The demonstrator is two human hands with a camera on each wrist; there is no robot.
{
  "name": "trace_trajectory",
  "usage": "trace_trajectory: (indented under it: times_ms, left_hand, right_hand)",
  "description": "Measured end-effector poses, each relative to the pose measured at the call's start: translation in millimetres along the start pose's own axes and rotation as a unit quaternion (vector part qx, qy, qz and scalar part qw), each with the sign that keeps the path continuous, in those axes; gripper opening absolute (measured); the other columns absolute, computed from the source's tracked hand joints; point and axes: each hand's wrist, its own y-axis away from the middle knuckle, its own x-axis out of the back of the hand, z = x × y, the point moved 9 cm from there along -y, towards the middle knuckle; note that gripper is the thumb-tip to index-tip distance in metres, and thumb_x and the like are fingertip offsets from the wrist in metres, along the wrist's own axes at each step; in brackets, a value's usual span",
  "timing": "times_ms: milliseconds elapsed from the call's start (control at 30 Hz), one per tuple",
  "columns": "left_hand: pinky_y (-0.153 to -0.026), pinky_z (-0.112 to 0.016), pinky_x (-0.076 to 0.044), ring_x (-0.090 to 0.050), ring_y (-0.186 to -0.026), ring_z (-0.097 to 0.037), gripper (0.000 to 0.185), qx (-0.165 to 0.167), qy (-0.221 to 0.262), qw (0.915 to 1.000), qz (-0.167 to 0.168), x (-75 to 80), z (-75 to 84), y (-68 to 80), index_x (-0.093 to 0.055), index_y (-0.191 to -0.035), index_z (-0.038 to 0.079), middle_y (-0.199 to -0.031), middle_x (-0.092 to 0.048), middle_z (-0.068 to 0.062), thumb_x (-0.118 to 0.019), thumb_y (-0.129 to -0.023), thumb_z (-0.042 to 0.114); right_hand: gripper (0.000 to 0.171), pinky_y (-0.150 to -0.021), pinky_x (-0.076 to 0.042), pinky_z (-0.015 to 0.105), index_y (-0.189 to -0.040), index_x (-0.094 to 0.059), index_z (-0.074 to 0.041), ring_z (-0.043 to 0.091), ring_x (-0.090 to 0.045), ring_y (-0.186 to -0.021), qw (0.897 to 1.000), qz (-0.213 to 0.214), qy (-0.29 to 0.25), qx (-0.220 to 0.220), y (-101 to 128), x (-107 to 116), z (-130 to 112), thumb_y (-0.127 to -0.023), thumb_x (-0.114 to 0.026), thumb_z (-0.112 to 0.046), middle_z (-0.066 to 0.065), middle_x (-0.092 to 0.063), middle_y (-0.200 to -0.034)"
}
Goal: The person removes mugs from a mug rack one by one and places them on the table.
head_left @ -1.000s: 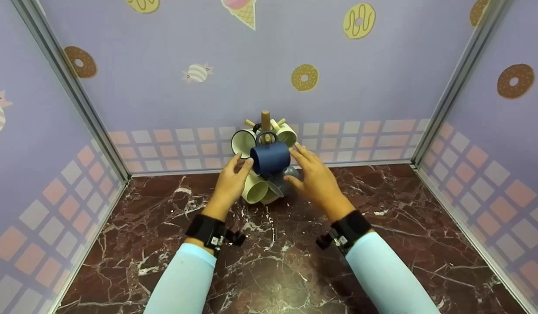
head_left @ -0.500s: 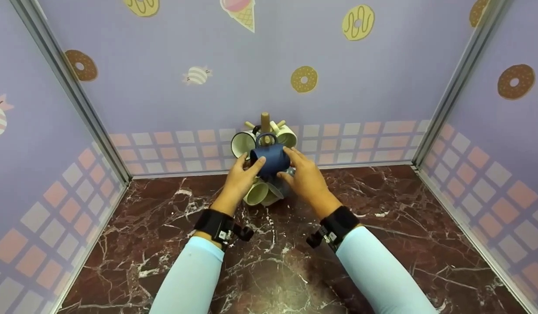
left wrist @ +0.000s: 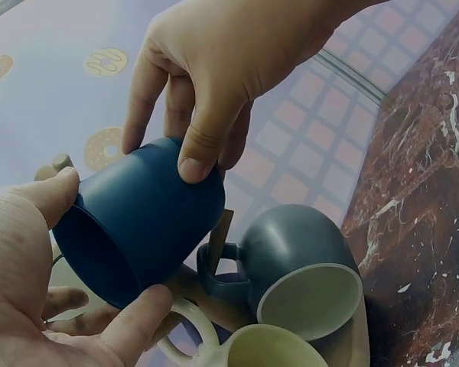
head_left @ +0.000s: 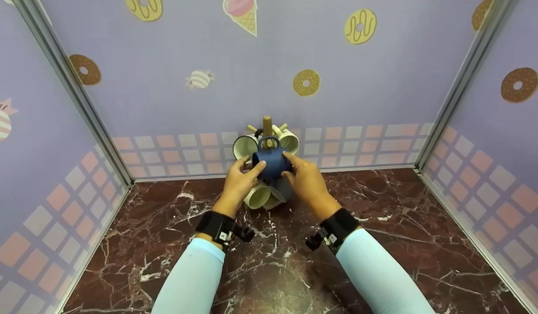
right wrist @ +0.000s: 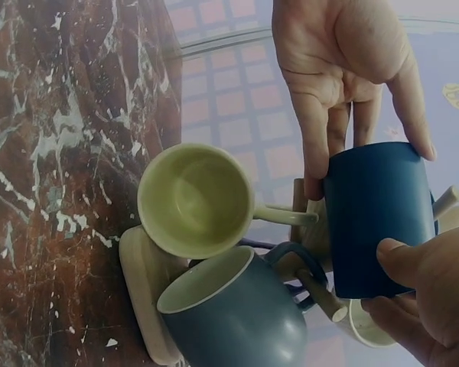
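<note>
Blue mug: matte navy-blue cylindrical mug [head_left: 272, 165] lay sideways in front of the rack post, handle up, open end toward the left hand; could not tell if the handle was hooked on a peg.
Left hand: left hand [head_left: 239, 185] gripped the mug at its open end, thumb and a finger on opposite sides of the rim.
Right hand: right hand [head_left: 310, 183] gripped the base end, thumb on the body, fingers round the other side.
Change, hands: a second earlier the right hand was spread wider, its thumb below the mug; now it had closed in. Left thumb had also come further over the rim.
Change, mug: about the same spot by the post, handle still up.
Rack: light wooden mug tree with upright post [head_left: 267, 124], against the back wall.
Hanging mugs: white mug with dark rim [head_left: 245, 148] upper left; cream mug [head_left: 289, 141] upper right; pale yellow-green mug [right wrist: 195, 200] lower left; grey-blue mug with white inside [right wrist: 241, 321] lower right.
Surface: dark red marbled tabletop [head_left: 164, 266].
</note>
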Motion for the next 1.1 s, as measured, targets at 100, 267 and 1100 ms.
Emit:
trace_trajectory:
  times_ms: [100,267,1100]
  left_hand:
    - [-0.111,-0.047,-0.067,-0.070,-0.137,-0.043,0.080,-0.012,-0.014,0.9998,0.011,0.6,4.8,2.2,-0.047,-0.171,0.003,-0.155,-0.064,-0.029,-0.082,-0.107,0.035]
    - [-0.103,-0.043,-0.070,-0.072,-0.136,-0.043,0.079,-0.028,-0.042,0.9983,0.027,2.8,12.8,10.2,-0.051,-0.168,0.004,-0.155,-0.064,-0.027,-0.083,-0.105,0.037]
    - [-0.116,-0.053,-0.058,-0.067,-0.129,-0.033,0.105,-0.183,-0.107,0.9679,0.135,19.1,36.5,94.4,-0.065,-0.156,0.000,-0.140,-0.067,-0.016,-0.113,-0.068,0.032]
  right_hand:
    - [0.062,-0.096,-0.071,0.050,-0.156,-0.069,-0.009,0.042,-0.083,-0.108,1.000,0.010,-0.007,0.006,1.4,4.7,-1.8,-0.097,-0.089,-0.009,0.030,-0.081,-0.129]
    - [0.062,-0.096,-0.071,0.049,-0.155,-0.070,-0.008,0.043,-0.084,-0.106,0.999,0.021,-0.015,0.025,5.1,11.4,-7.1,-0.096,-0.090,-0.008,0.031,-0.080,-0.129]
    - [0.058,-0.082,-0.073,0.032,-0.137,-0.076,0.005,0.032,-0.088,-0.091,0.968,0.088,-0.225,0.067,73.0,19.2,-29.3,-0.084,-0.100,-0.005,0.023,-0.086,-0.109]
